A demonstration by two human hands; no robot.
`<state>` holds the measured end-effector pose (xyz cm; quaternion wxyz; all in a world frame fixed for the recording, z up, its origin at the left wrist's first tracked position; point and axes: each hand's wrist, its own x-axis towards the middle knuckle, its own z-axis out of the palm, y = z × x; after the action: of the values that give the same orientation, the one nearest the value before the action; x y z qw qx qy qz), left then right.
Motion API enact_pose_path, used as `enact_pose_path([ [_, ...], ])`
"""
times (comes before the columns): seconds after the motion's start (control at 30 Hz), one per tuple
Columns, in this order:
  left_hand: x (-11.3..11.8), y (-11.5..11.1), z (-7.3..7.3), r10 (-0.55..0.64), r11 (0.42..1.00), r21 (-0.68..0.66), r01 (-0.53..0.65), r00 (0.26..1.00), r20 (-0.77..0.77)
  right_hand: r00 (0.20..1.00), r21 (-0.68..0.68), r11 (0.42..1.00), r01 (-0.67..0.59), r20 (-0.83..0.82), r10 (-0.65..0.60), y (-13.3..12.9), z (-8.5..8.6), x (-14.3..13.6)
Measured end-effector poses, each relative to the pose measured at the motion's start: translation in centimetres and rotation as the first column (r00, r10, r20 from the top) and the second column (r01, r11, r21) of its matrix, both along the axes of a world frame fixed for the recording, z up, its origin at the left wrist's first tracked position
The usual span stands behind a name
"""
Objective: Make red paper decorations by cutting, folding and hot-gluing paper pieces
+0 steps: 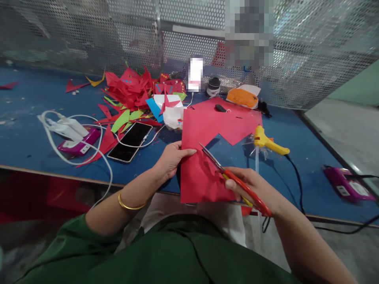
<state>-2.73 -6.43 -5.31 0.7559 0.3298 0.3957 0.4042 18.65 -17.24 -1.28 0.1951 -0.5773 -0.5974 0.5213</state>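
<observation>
My left hand (173,159) pinches the left edge of a red paper sheet (194,183), its thumb lying on top. The sheet is partly cut, with an angular notch on its right side. In my right hand (244,181) is a pair of scissors (247,191) with red and yellow handles. The metal blades point up and left across the paper, close to my left thumb. Behind the sheet lies another red paper (231,128) on the blue table.
A yellow glue gun (268,142) with a black cord lies to the right. At left are a phone (130,142), white cables and a purple power strip (79,142). Red paper scraps (130,88) are heaped at the back. Another purple power strip (348,185) lies far right.
</observation>
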Motion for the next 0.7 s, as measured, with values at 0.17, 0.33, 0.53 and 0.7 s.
enact_pose_path([
  [0.17, 0.0, 0.0, 0.1, -0.007, 1.000, -0.017, 0.007, 1.000, 0.006, 0.999, 0.037, 0.999, -0.010, 0.032, 0.009, 0.4, 0.2, -0.5],
  [0.33, 0.0, 0.1, 0.1, -0.033, 0.999, -0.028, 0.034, 0.999, 0.011, 0.996, 0.078, 0.996, -0.044, 0.080, 0.037, 0.9, 0.3, -0.8],
  [0.53, -0.1, 0.3, 0.2, -0.008, 0.999, -0.048, 0.009, 1.000, 0.022, 0.992, 0.082, 0.996, -0.037, 0.126, 0.027, 1.4, 0.4, -0.3],
  [0.7, -0.1, 0.3, 0.0, 0.000, 0.999, -0.050, 0.002, 0.999, 0.032, 0.995, 0.069, 0.997, -0.028, 0.100, 0.021, 1.7, 0.2, -0.3],
])
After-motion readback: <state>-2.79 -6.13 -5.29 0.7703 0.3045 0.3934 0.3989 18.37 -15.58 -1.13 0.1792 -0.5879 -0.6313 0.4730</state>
